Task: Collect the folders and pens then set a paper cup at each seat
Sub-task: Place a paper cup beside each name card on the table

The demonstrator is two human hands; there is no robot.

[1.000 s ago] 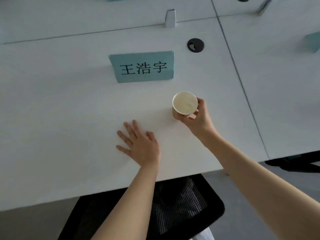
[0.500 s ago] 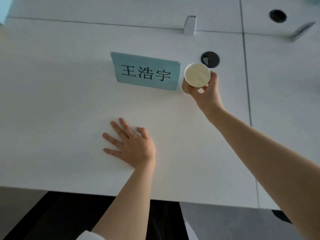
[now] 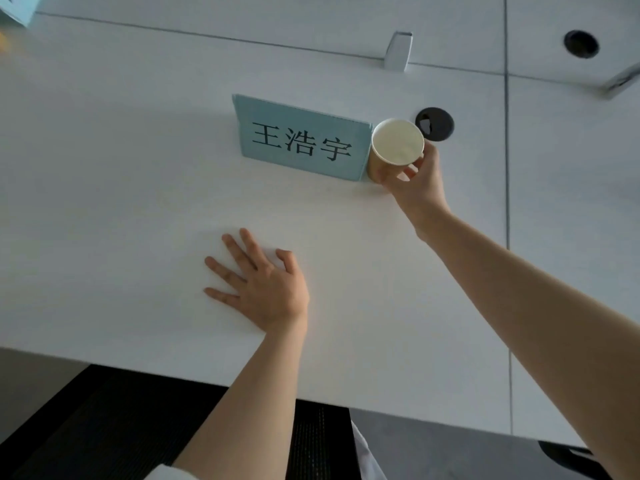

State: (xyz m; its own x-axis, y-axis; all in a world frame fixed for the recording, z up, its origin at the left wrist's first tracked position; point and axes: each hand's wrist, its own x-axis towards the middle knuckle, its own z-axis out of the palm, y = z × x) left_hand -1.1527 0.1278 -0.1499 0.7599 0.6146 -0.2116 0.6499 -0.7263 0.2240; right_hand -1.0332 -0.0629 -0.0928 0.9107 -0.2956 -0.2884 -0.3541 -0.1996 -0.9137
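Observation:
A paper cup [image 3: 396,143] with a pale inside stands upright on the white table [image 3: 121,202], touching the right end of a teal name card [image 3: 301,140]. My right hand [image 3: 420,183] reaches forward and grips the cup's side with thumb and curled fingers. My left hand [image 3: 261,289] lies flat on the table nearer to me, fingers spread, holding nothing. No folder or pen is in view.
A black cable grommet [image 3: 434,123] sits just right of the cup, and another grommet [image 3: 581,44] lies farther back right. A white clip [image 3: 398,51] stands on the table seam. A black chair [image 3: 104,427] is below the table's near edge. Another teal card's corner [image 3: 17,8] shows top left.
My right hand carried the cup away from me, from the table's middle to the right end of the name card. My left hand stayed flat on the table.

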